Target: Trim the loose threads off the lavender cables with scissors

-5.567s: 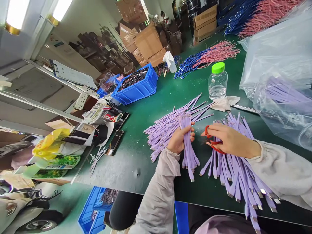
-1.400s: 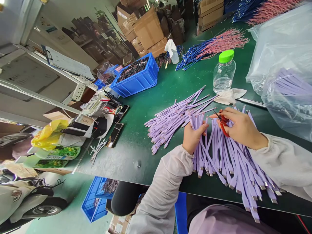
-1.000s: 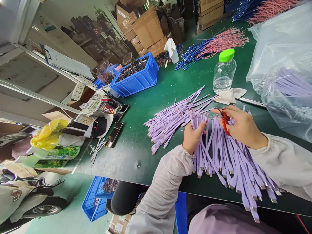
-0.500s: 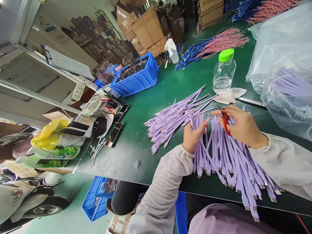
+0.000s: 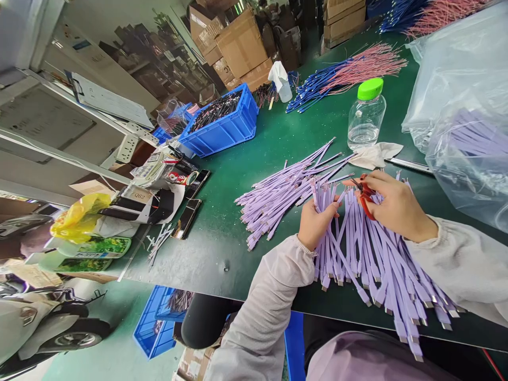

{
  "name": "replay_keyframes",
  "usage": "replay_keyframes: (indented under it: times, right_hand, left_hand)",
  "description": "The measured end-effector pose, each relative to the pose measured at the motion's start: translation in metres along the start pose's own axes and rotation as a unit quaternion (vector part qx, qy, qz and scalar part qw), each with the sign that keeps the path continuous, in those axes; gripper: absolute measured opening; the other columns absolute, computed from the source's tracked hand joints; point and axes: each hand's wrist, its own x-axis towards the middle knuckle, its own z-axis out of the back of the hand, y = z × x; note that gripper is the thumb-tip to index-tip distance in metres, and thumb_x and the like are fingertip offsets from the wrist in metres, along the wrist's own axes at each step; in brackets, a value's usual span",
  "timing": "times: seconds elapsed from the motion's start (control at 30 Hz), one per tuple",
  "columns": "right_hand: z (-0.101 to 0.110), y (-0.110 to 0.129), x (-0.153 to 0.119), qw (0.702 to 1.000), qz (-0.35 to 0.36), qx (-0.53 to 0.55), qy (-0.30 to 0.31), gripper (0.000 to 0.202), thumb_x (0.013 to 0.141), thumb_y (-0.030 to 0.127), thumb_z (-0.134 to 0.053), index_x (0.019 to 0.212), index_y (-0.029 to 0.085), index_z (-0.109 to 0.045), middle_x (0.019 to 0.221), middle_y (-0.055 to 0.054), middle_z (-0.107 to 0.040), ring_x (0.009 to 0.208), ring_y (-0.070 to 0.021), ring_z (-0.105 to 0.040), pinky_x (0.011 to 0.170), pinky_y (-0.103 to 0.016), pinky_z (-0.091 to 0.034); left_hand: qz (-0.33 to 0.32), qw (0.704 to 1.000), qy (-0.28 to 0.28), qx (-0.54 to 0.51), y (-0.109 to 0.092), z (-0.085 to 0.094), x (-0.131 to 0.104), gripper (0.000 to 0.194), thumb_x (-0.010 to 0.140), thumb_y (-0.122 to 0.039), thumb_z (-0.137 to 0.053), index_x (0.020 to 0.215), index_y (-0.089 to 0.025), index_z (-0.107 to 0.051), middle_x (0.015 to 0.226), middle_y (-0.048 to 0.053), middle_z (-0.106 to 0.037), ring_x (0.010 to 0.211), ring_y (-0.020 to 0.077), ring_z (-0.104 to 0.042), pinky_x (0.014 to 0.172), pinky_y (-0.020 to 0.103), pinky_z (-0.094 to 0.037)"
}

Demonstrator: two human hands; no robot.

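Near the table's front edge my left hand (image 5: 315, 221) is closed around a bunch of flat purple USB cables (image 5: 326, 248), their stripped wire ends sticking up past the fingers. My right hand (image 5: 392, 203) grips small red-handled cutting pliers (image 5: 367, 198), with the dark jaws pointing left toward those wire ends. Under my right hand more purple cables (image 5: 397, 270) fan out, metal plugs over the table edge. A separate pile of purple cables (image 5: 278, 196) lies left of my hands.
A clear jar with a green lid (image 5: 365, 114), a white cloth (image 5: 373, 155) and a bag of purple cables (image 5: 472, 153) are beyond my right hand. Blue-and-pink wires (image 5: 349, 74) and a blue crate (image 5: 226, 127) stand farther back. Phones (image 5: 188, 218) lie left.
The pliers have turned slightly in my right hand, their jaws now pointing more to the left. My left hand stays on the bunch, almost unmoved.
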Motion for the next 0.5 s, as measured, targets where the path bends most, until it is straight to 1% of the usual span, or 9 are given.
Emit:
replay_keyframes:
  times: [0.07, 0.13, 0.23, 0.3, 0.37, 0.5]
  right_hand:
    - [-0.001, -0.0005, 0.0, 1.0, 0.0, -0.004, 0.004, 0.024, 0.079, 0.014, -0.051, 0.097, 0.017, -0.068, 0.086, -0.005, -0.059, 0.077, -0.0179, -0.059, 0.068, -0.028, -0.047]
    - [-0.0012, -0.0011, -0.0001, 1.0, -0.011, -0.013, -0.005, 0.024, 0.078, 0.013, -0.051, 0.095, 0.018, -0.068, 0.086, -0.005, -0.059, 0.076, -0.0177, -0.06, 0.069, -0.028, -0.047]
    - [-0.0003, -0.0016, -0.0001, 0.999, -0.027, -0.015, -0.024, 0.026, 0.076, 0.011, -0.052, 0.095, 0.019, -0.068, 0.088, -0.005, -0.061, 0.077, -0.0178, -0.061, 0.071, -0.028, -0.048]
    - [0.0002, -0.0009, 0.0, 0.999, -0.025, -0.01, -0.021, 0.028, 0.077, 0.012, -0.052, 0.099, 0.019, -0.068, 0.09, -0.005, -0.062, 0.079, -0.0184, -0.061, 0.071, -0.029, -0.048]
    - [0.0003, 0.0005, 0.0001, 1.0, -0.015, -0.001, -0.005, 0.028, 0.079, 0.014, -0.052, 0.103, 0.019, -0.067, 0.089, -0.005, -0.06, 0.079, -0.0184, -0.06, 0.071, -0.029, -0.048]
    - [-0.0005, 0.0026, -0.0002, 1.0, 0.011, 0.02, 0.016, 0.027, 0.08, 0.013, -0.052, 0.102, 0.02, -0.066, 0.088, -0.005, -0.058, 0.078, -0.0178, -0.059, 0.07, -0.028, -0.047]
  left_hand:
    - [-0.004, 1.0, -0.001, 0.009, -0.001, 0.0, -0.0003, 0.025, 0.073, -0.028, -0.067, 0.091, -0.012, -0.07, 0.08, 0.006, -0.069, 0.059, 0.0123, -0.057, 0.067, 0.028, -0.048]
    - [-0.006, 1.0, -0.01, 0.019, -0.0024, 0.0002, -0.0008, 0.026, 0.076, -0.033, -0.066, 0.09, -0.012, -0.071, 0.078, 0.006, -0.069, 0.061, 0.0132, -0.058, 0.068, 0.028, -0.047]
    - [-0.014, 0.999, -0.024, 0.025, -0.0048, 0.0006, -0.0019, 0.032, 0.081, -0.04, -0.061, 0.089, -0.012, -0.073, 0.083, 0.008, -0.07, 0.074, 0.0174, -0.063, 0.075, 0.029, -0.047]
    - [-0.025, 0.999, -0.021, 0.026, -0.0057, 0.001, -0.0024, 0.031, 0.082, -0.039, -0.061, 0.092, -0.013, -0.074, 0.091, 0.009, -0.071, 0.088, 0.0207, -0.064, 0.083, 0.03, -0.046]
    - [-0.033, 0.999, -0.009, 0.03, -0.0054, 0.0013, -0.0023, 0.03, 0.081, -0.037, -0.062, 0.094, -0.013, -0.074, 0.096, 0.009, -0.071, 0.096, 0.0227, -0.064, 0.088, 0.031, -0.045]
    - [-0.04, 0.999, 0.009, 0.021, -0.0027, 0.0016, -0.0009, 0.03, 0.081, -0.036, -0.064, 0.097, -0.012, -0.073, 0.098, 0.009, -0.072, 0.099, 0.0233, -0.063, 0.09, 0.032, -0.044]
